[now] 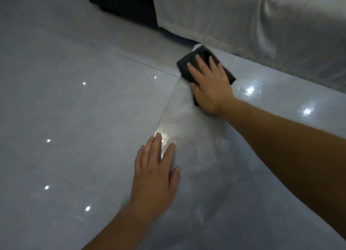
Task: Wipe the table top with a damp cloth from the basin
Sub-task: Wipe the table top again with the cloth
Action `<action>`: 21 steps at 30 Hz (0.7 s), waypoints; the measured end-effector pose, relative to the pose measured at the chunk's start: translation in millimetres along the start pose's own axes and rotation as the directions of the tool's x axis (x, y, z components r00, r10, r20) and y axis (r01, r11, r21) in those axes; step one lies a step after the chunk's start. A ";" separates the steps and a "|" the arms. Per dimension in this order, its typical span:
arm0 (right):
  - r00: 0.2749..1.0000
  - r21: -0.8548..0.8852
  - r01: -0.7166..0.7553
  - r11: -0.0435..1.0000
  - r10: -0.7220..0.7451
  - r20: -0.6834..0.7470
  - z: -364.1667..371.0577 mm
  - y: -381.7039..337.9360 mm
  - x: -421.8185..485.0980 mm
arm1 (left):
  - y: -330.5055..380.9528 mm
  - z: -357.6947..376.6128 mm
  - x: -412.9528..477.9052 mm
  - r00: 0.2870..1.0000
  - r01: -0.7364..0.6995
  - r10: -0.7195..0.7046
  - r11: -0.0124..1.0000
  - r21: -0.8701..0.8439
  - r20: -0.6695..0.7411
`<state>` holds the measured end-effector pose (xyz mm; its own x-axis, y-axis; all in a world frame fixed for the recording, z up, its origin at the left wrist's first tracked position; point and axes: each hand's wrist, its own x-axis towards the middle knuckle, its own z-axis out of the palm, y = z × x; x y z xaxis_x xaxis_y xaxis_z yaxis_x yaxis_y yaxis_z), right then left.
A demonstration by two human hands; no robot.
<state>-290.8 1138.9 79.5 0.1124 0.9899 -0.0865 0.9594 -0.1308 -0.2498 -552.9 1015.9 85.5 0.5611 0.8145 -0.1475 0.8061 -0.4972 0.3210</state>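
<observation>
Nearest the camera, the left hand point(156, 173) lies flat on the table top point(252, 165) at its left edge, fingers straight and spread, holding nothing and apparently steadying the person. The surface is glossy and pale. It may be glass, though the blur makes that hard to confirm. A streaky, smeared film runs along the strip between the two hands, so that band looks already wiped, while the stretch out to the right shows only sharp light reflections and probably remains to be done. Farther off, the right hand point(209, 81) presses the dark cloth point(201, 58) flat at the far left corner, fingers extended on top of it rather than curled around it. No basin is in view. Shiny floor tiles point(65, 109) lie to the left, and a pale draped fabric point(243, 16) hangs beyond the table.
</observation>
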 end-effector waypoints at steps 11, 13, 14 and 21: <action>0.988 -0.031 0.152 0.988 -0.152 0.004 -14.7 75.9 -33.3 | 7.7 6.9 -12.2 0.999 -0.006 0.001 0.994 0.113 0.044; 0.996 0.056 -0.083 0.995 0.082 0.023 -15.8 59.2 -32.8 | 6.2 10.5 -19.9 0.998 -0.023 0.015 0.990 0.141 0.058; 0.994 0.061 -0.113 0.992 0.112 0.016 -10.7 43.2 -48.9 | 5.0 11.9 -23.6 0.997 -0.027 0.016 0.987 0.156 0.071; 0.890 0.031 0.443 0.896 -0.443 0.110 7.4 30.7 -179.8 | 3.8 11.1 -23.1 0.995 -0.047 0.031 0.985 0.167 0.099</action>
<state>-283.4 956.6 80.3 -0.3538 0.9326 -0.0719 0.9015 0.3194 -0.2921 -560.7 991.9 79.8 0.6016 0.7653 -0.2290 0.7988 -0.5780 0.1669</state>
